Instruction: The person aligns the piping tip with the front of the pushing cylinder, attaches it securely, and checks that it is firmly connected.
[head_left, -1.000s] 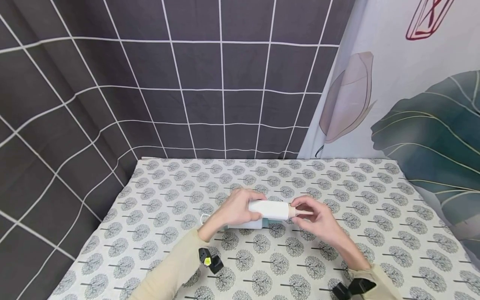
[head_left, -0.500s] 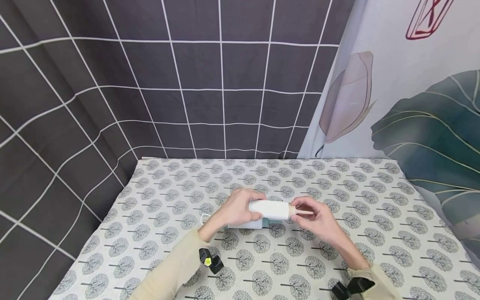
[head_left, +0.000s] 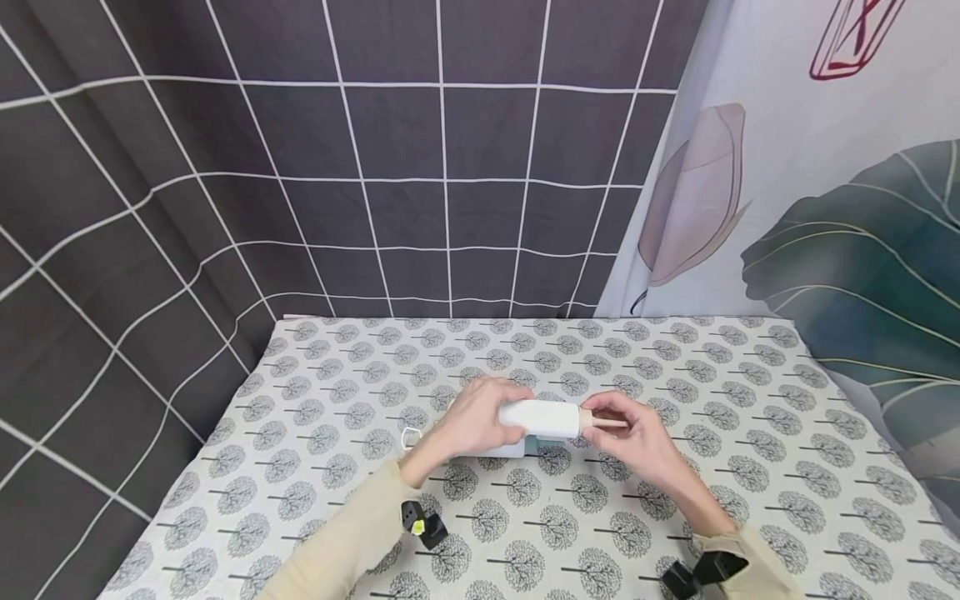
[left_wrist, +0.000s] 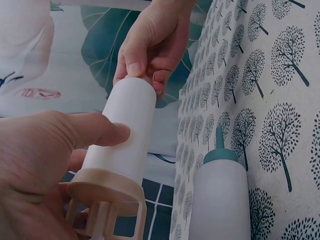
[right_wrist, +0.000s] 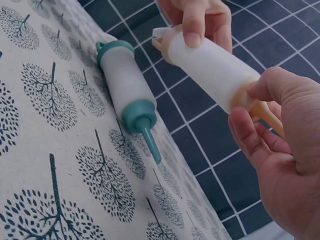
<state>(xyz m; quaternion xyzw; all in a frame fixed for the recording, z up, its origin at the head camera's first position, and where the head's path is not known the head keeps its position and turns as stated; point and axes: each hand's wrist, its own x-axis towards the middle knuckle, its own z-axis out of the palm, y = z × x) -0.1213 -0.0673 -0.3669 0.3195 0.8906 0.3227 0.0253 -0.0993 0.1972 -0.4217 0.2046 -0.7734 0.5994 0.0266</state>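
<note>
Above the table I hold a white squeeze bottle (head_left: 542, 417) with a beige nozzle cap (right_wrist: 260, 107) lying sideways. My left hand (head_left: 471, 414) grips its body (left_wrist: 127, 132) near the beige looped base (left_wrist: 107, 200). My right hand (head_left: 633, 433) pinches the beige nozzle end (head_left: 603, 423) between thumb and fingers. A second white bottle (right_wrist: 122, 85) with a teal cap and nozzle (right_wrist: 145, 127) lies on the tablecloth just under the held one, partly hidden in the head view.
The table (head_left: 337, 400) carries a cloth printed with grey trees. A dark grid-patterned curtain (head_left: 375, 167) hangs behind and to the left; a leaf-printed curtain (head_left: 825, 208) hangs on the right. A small white loop (head_left: 408, 435) lies by my left hand.
</note>
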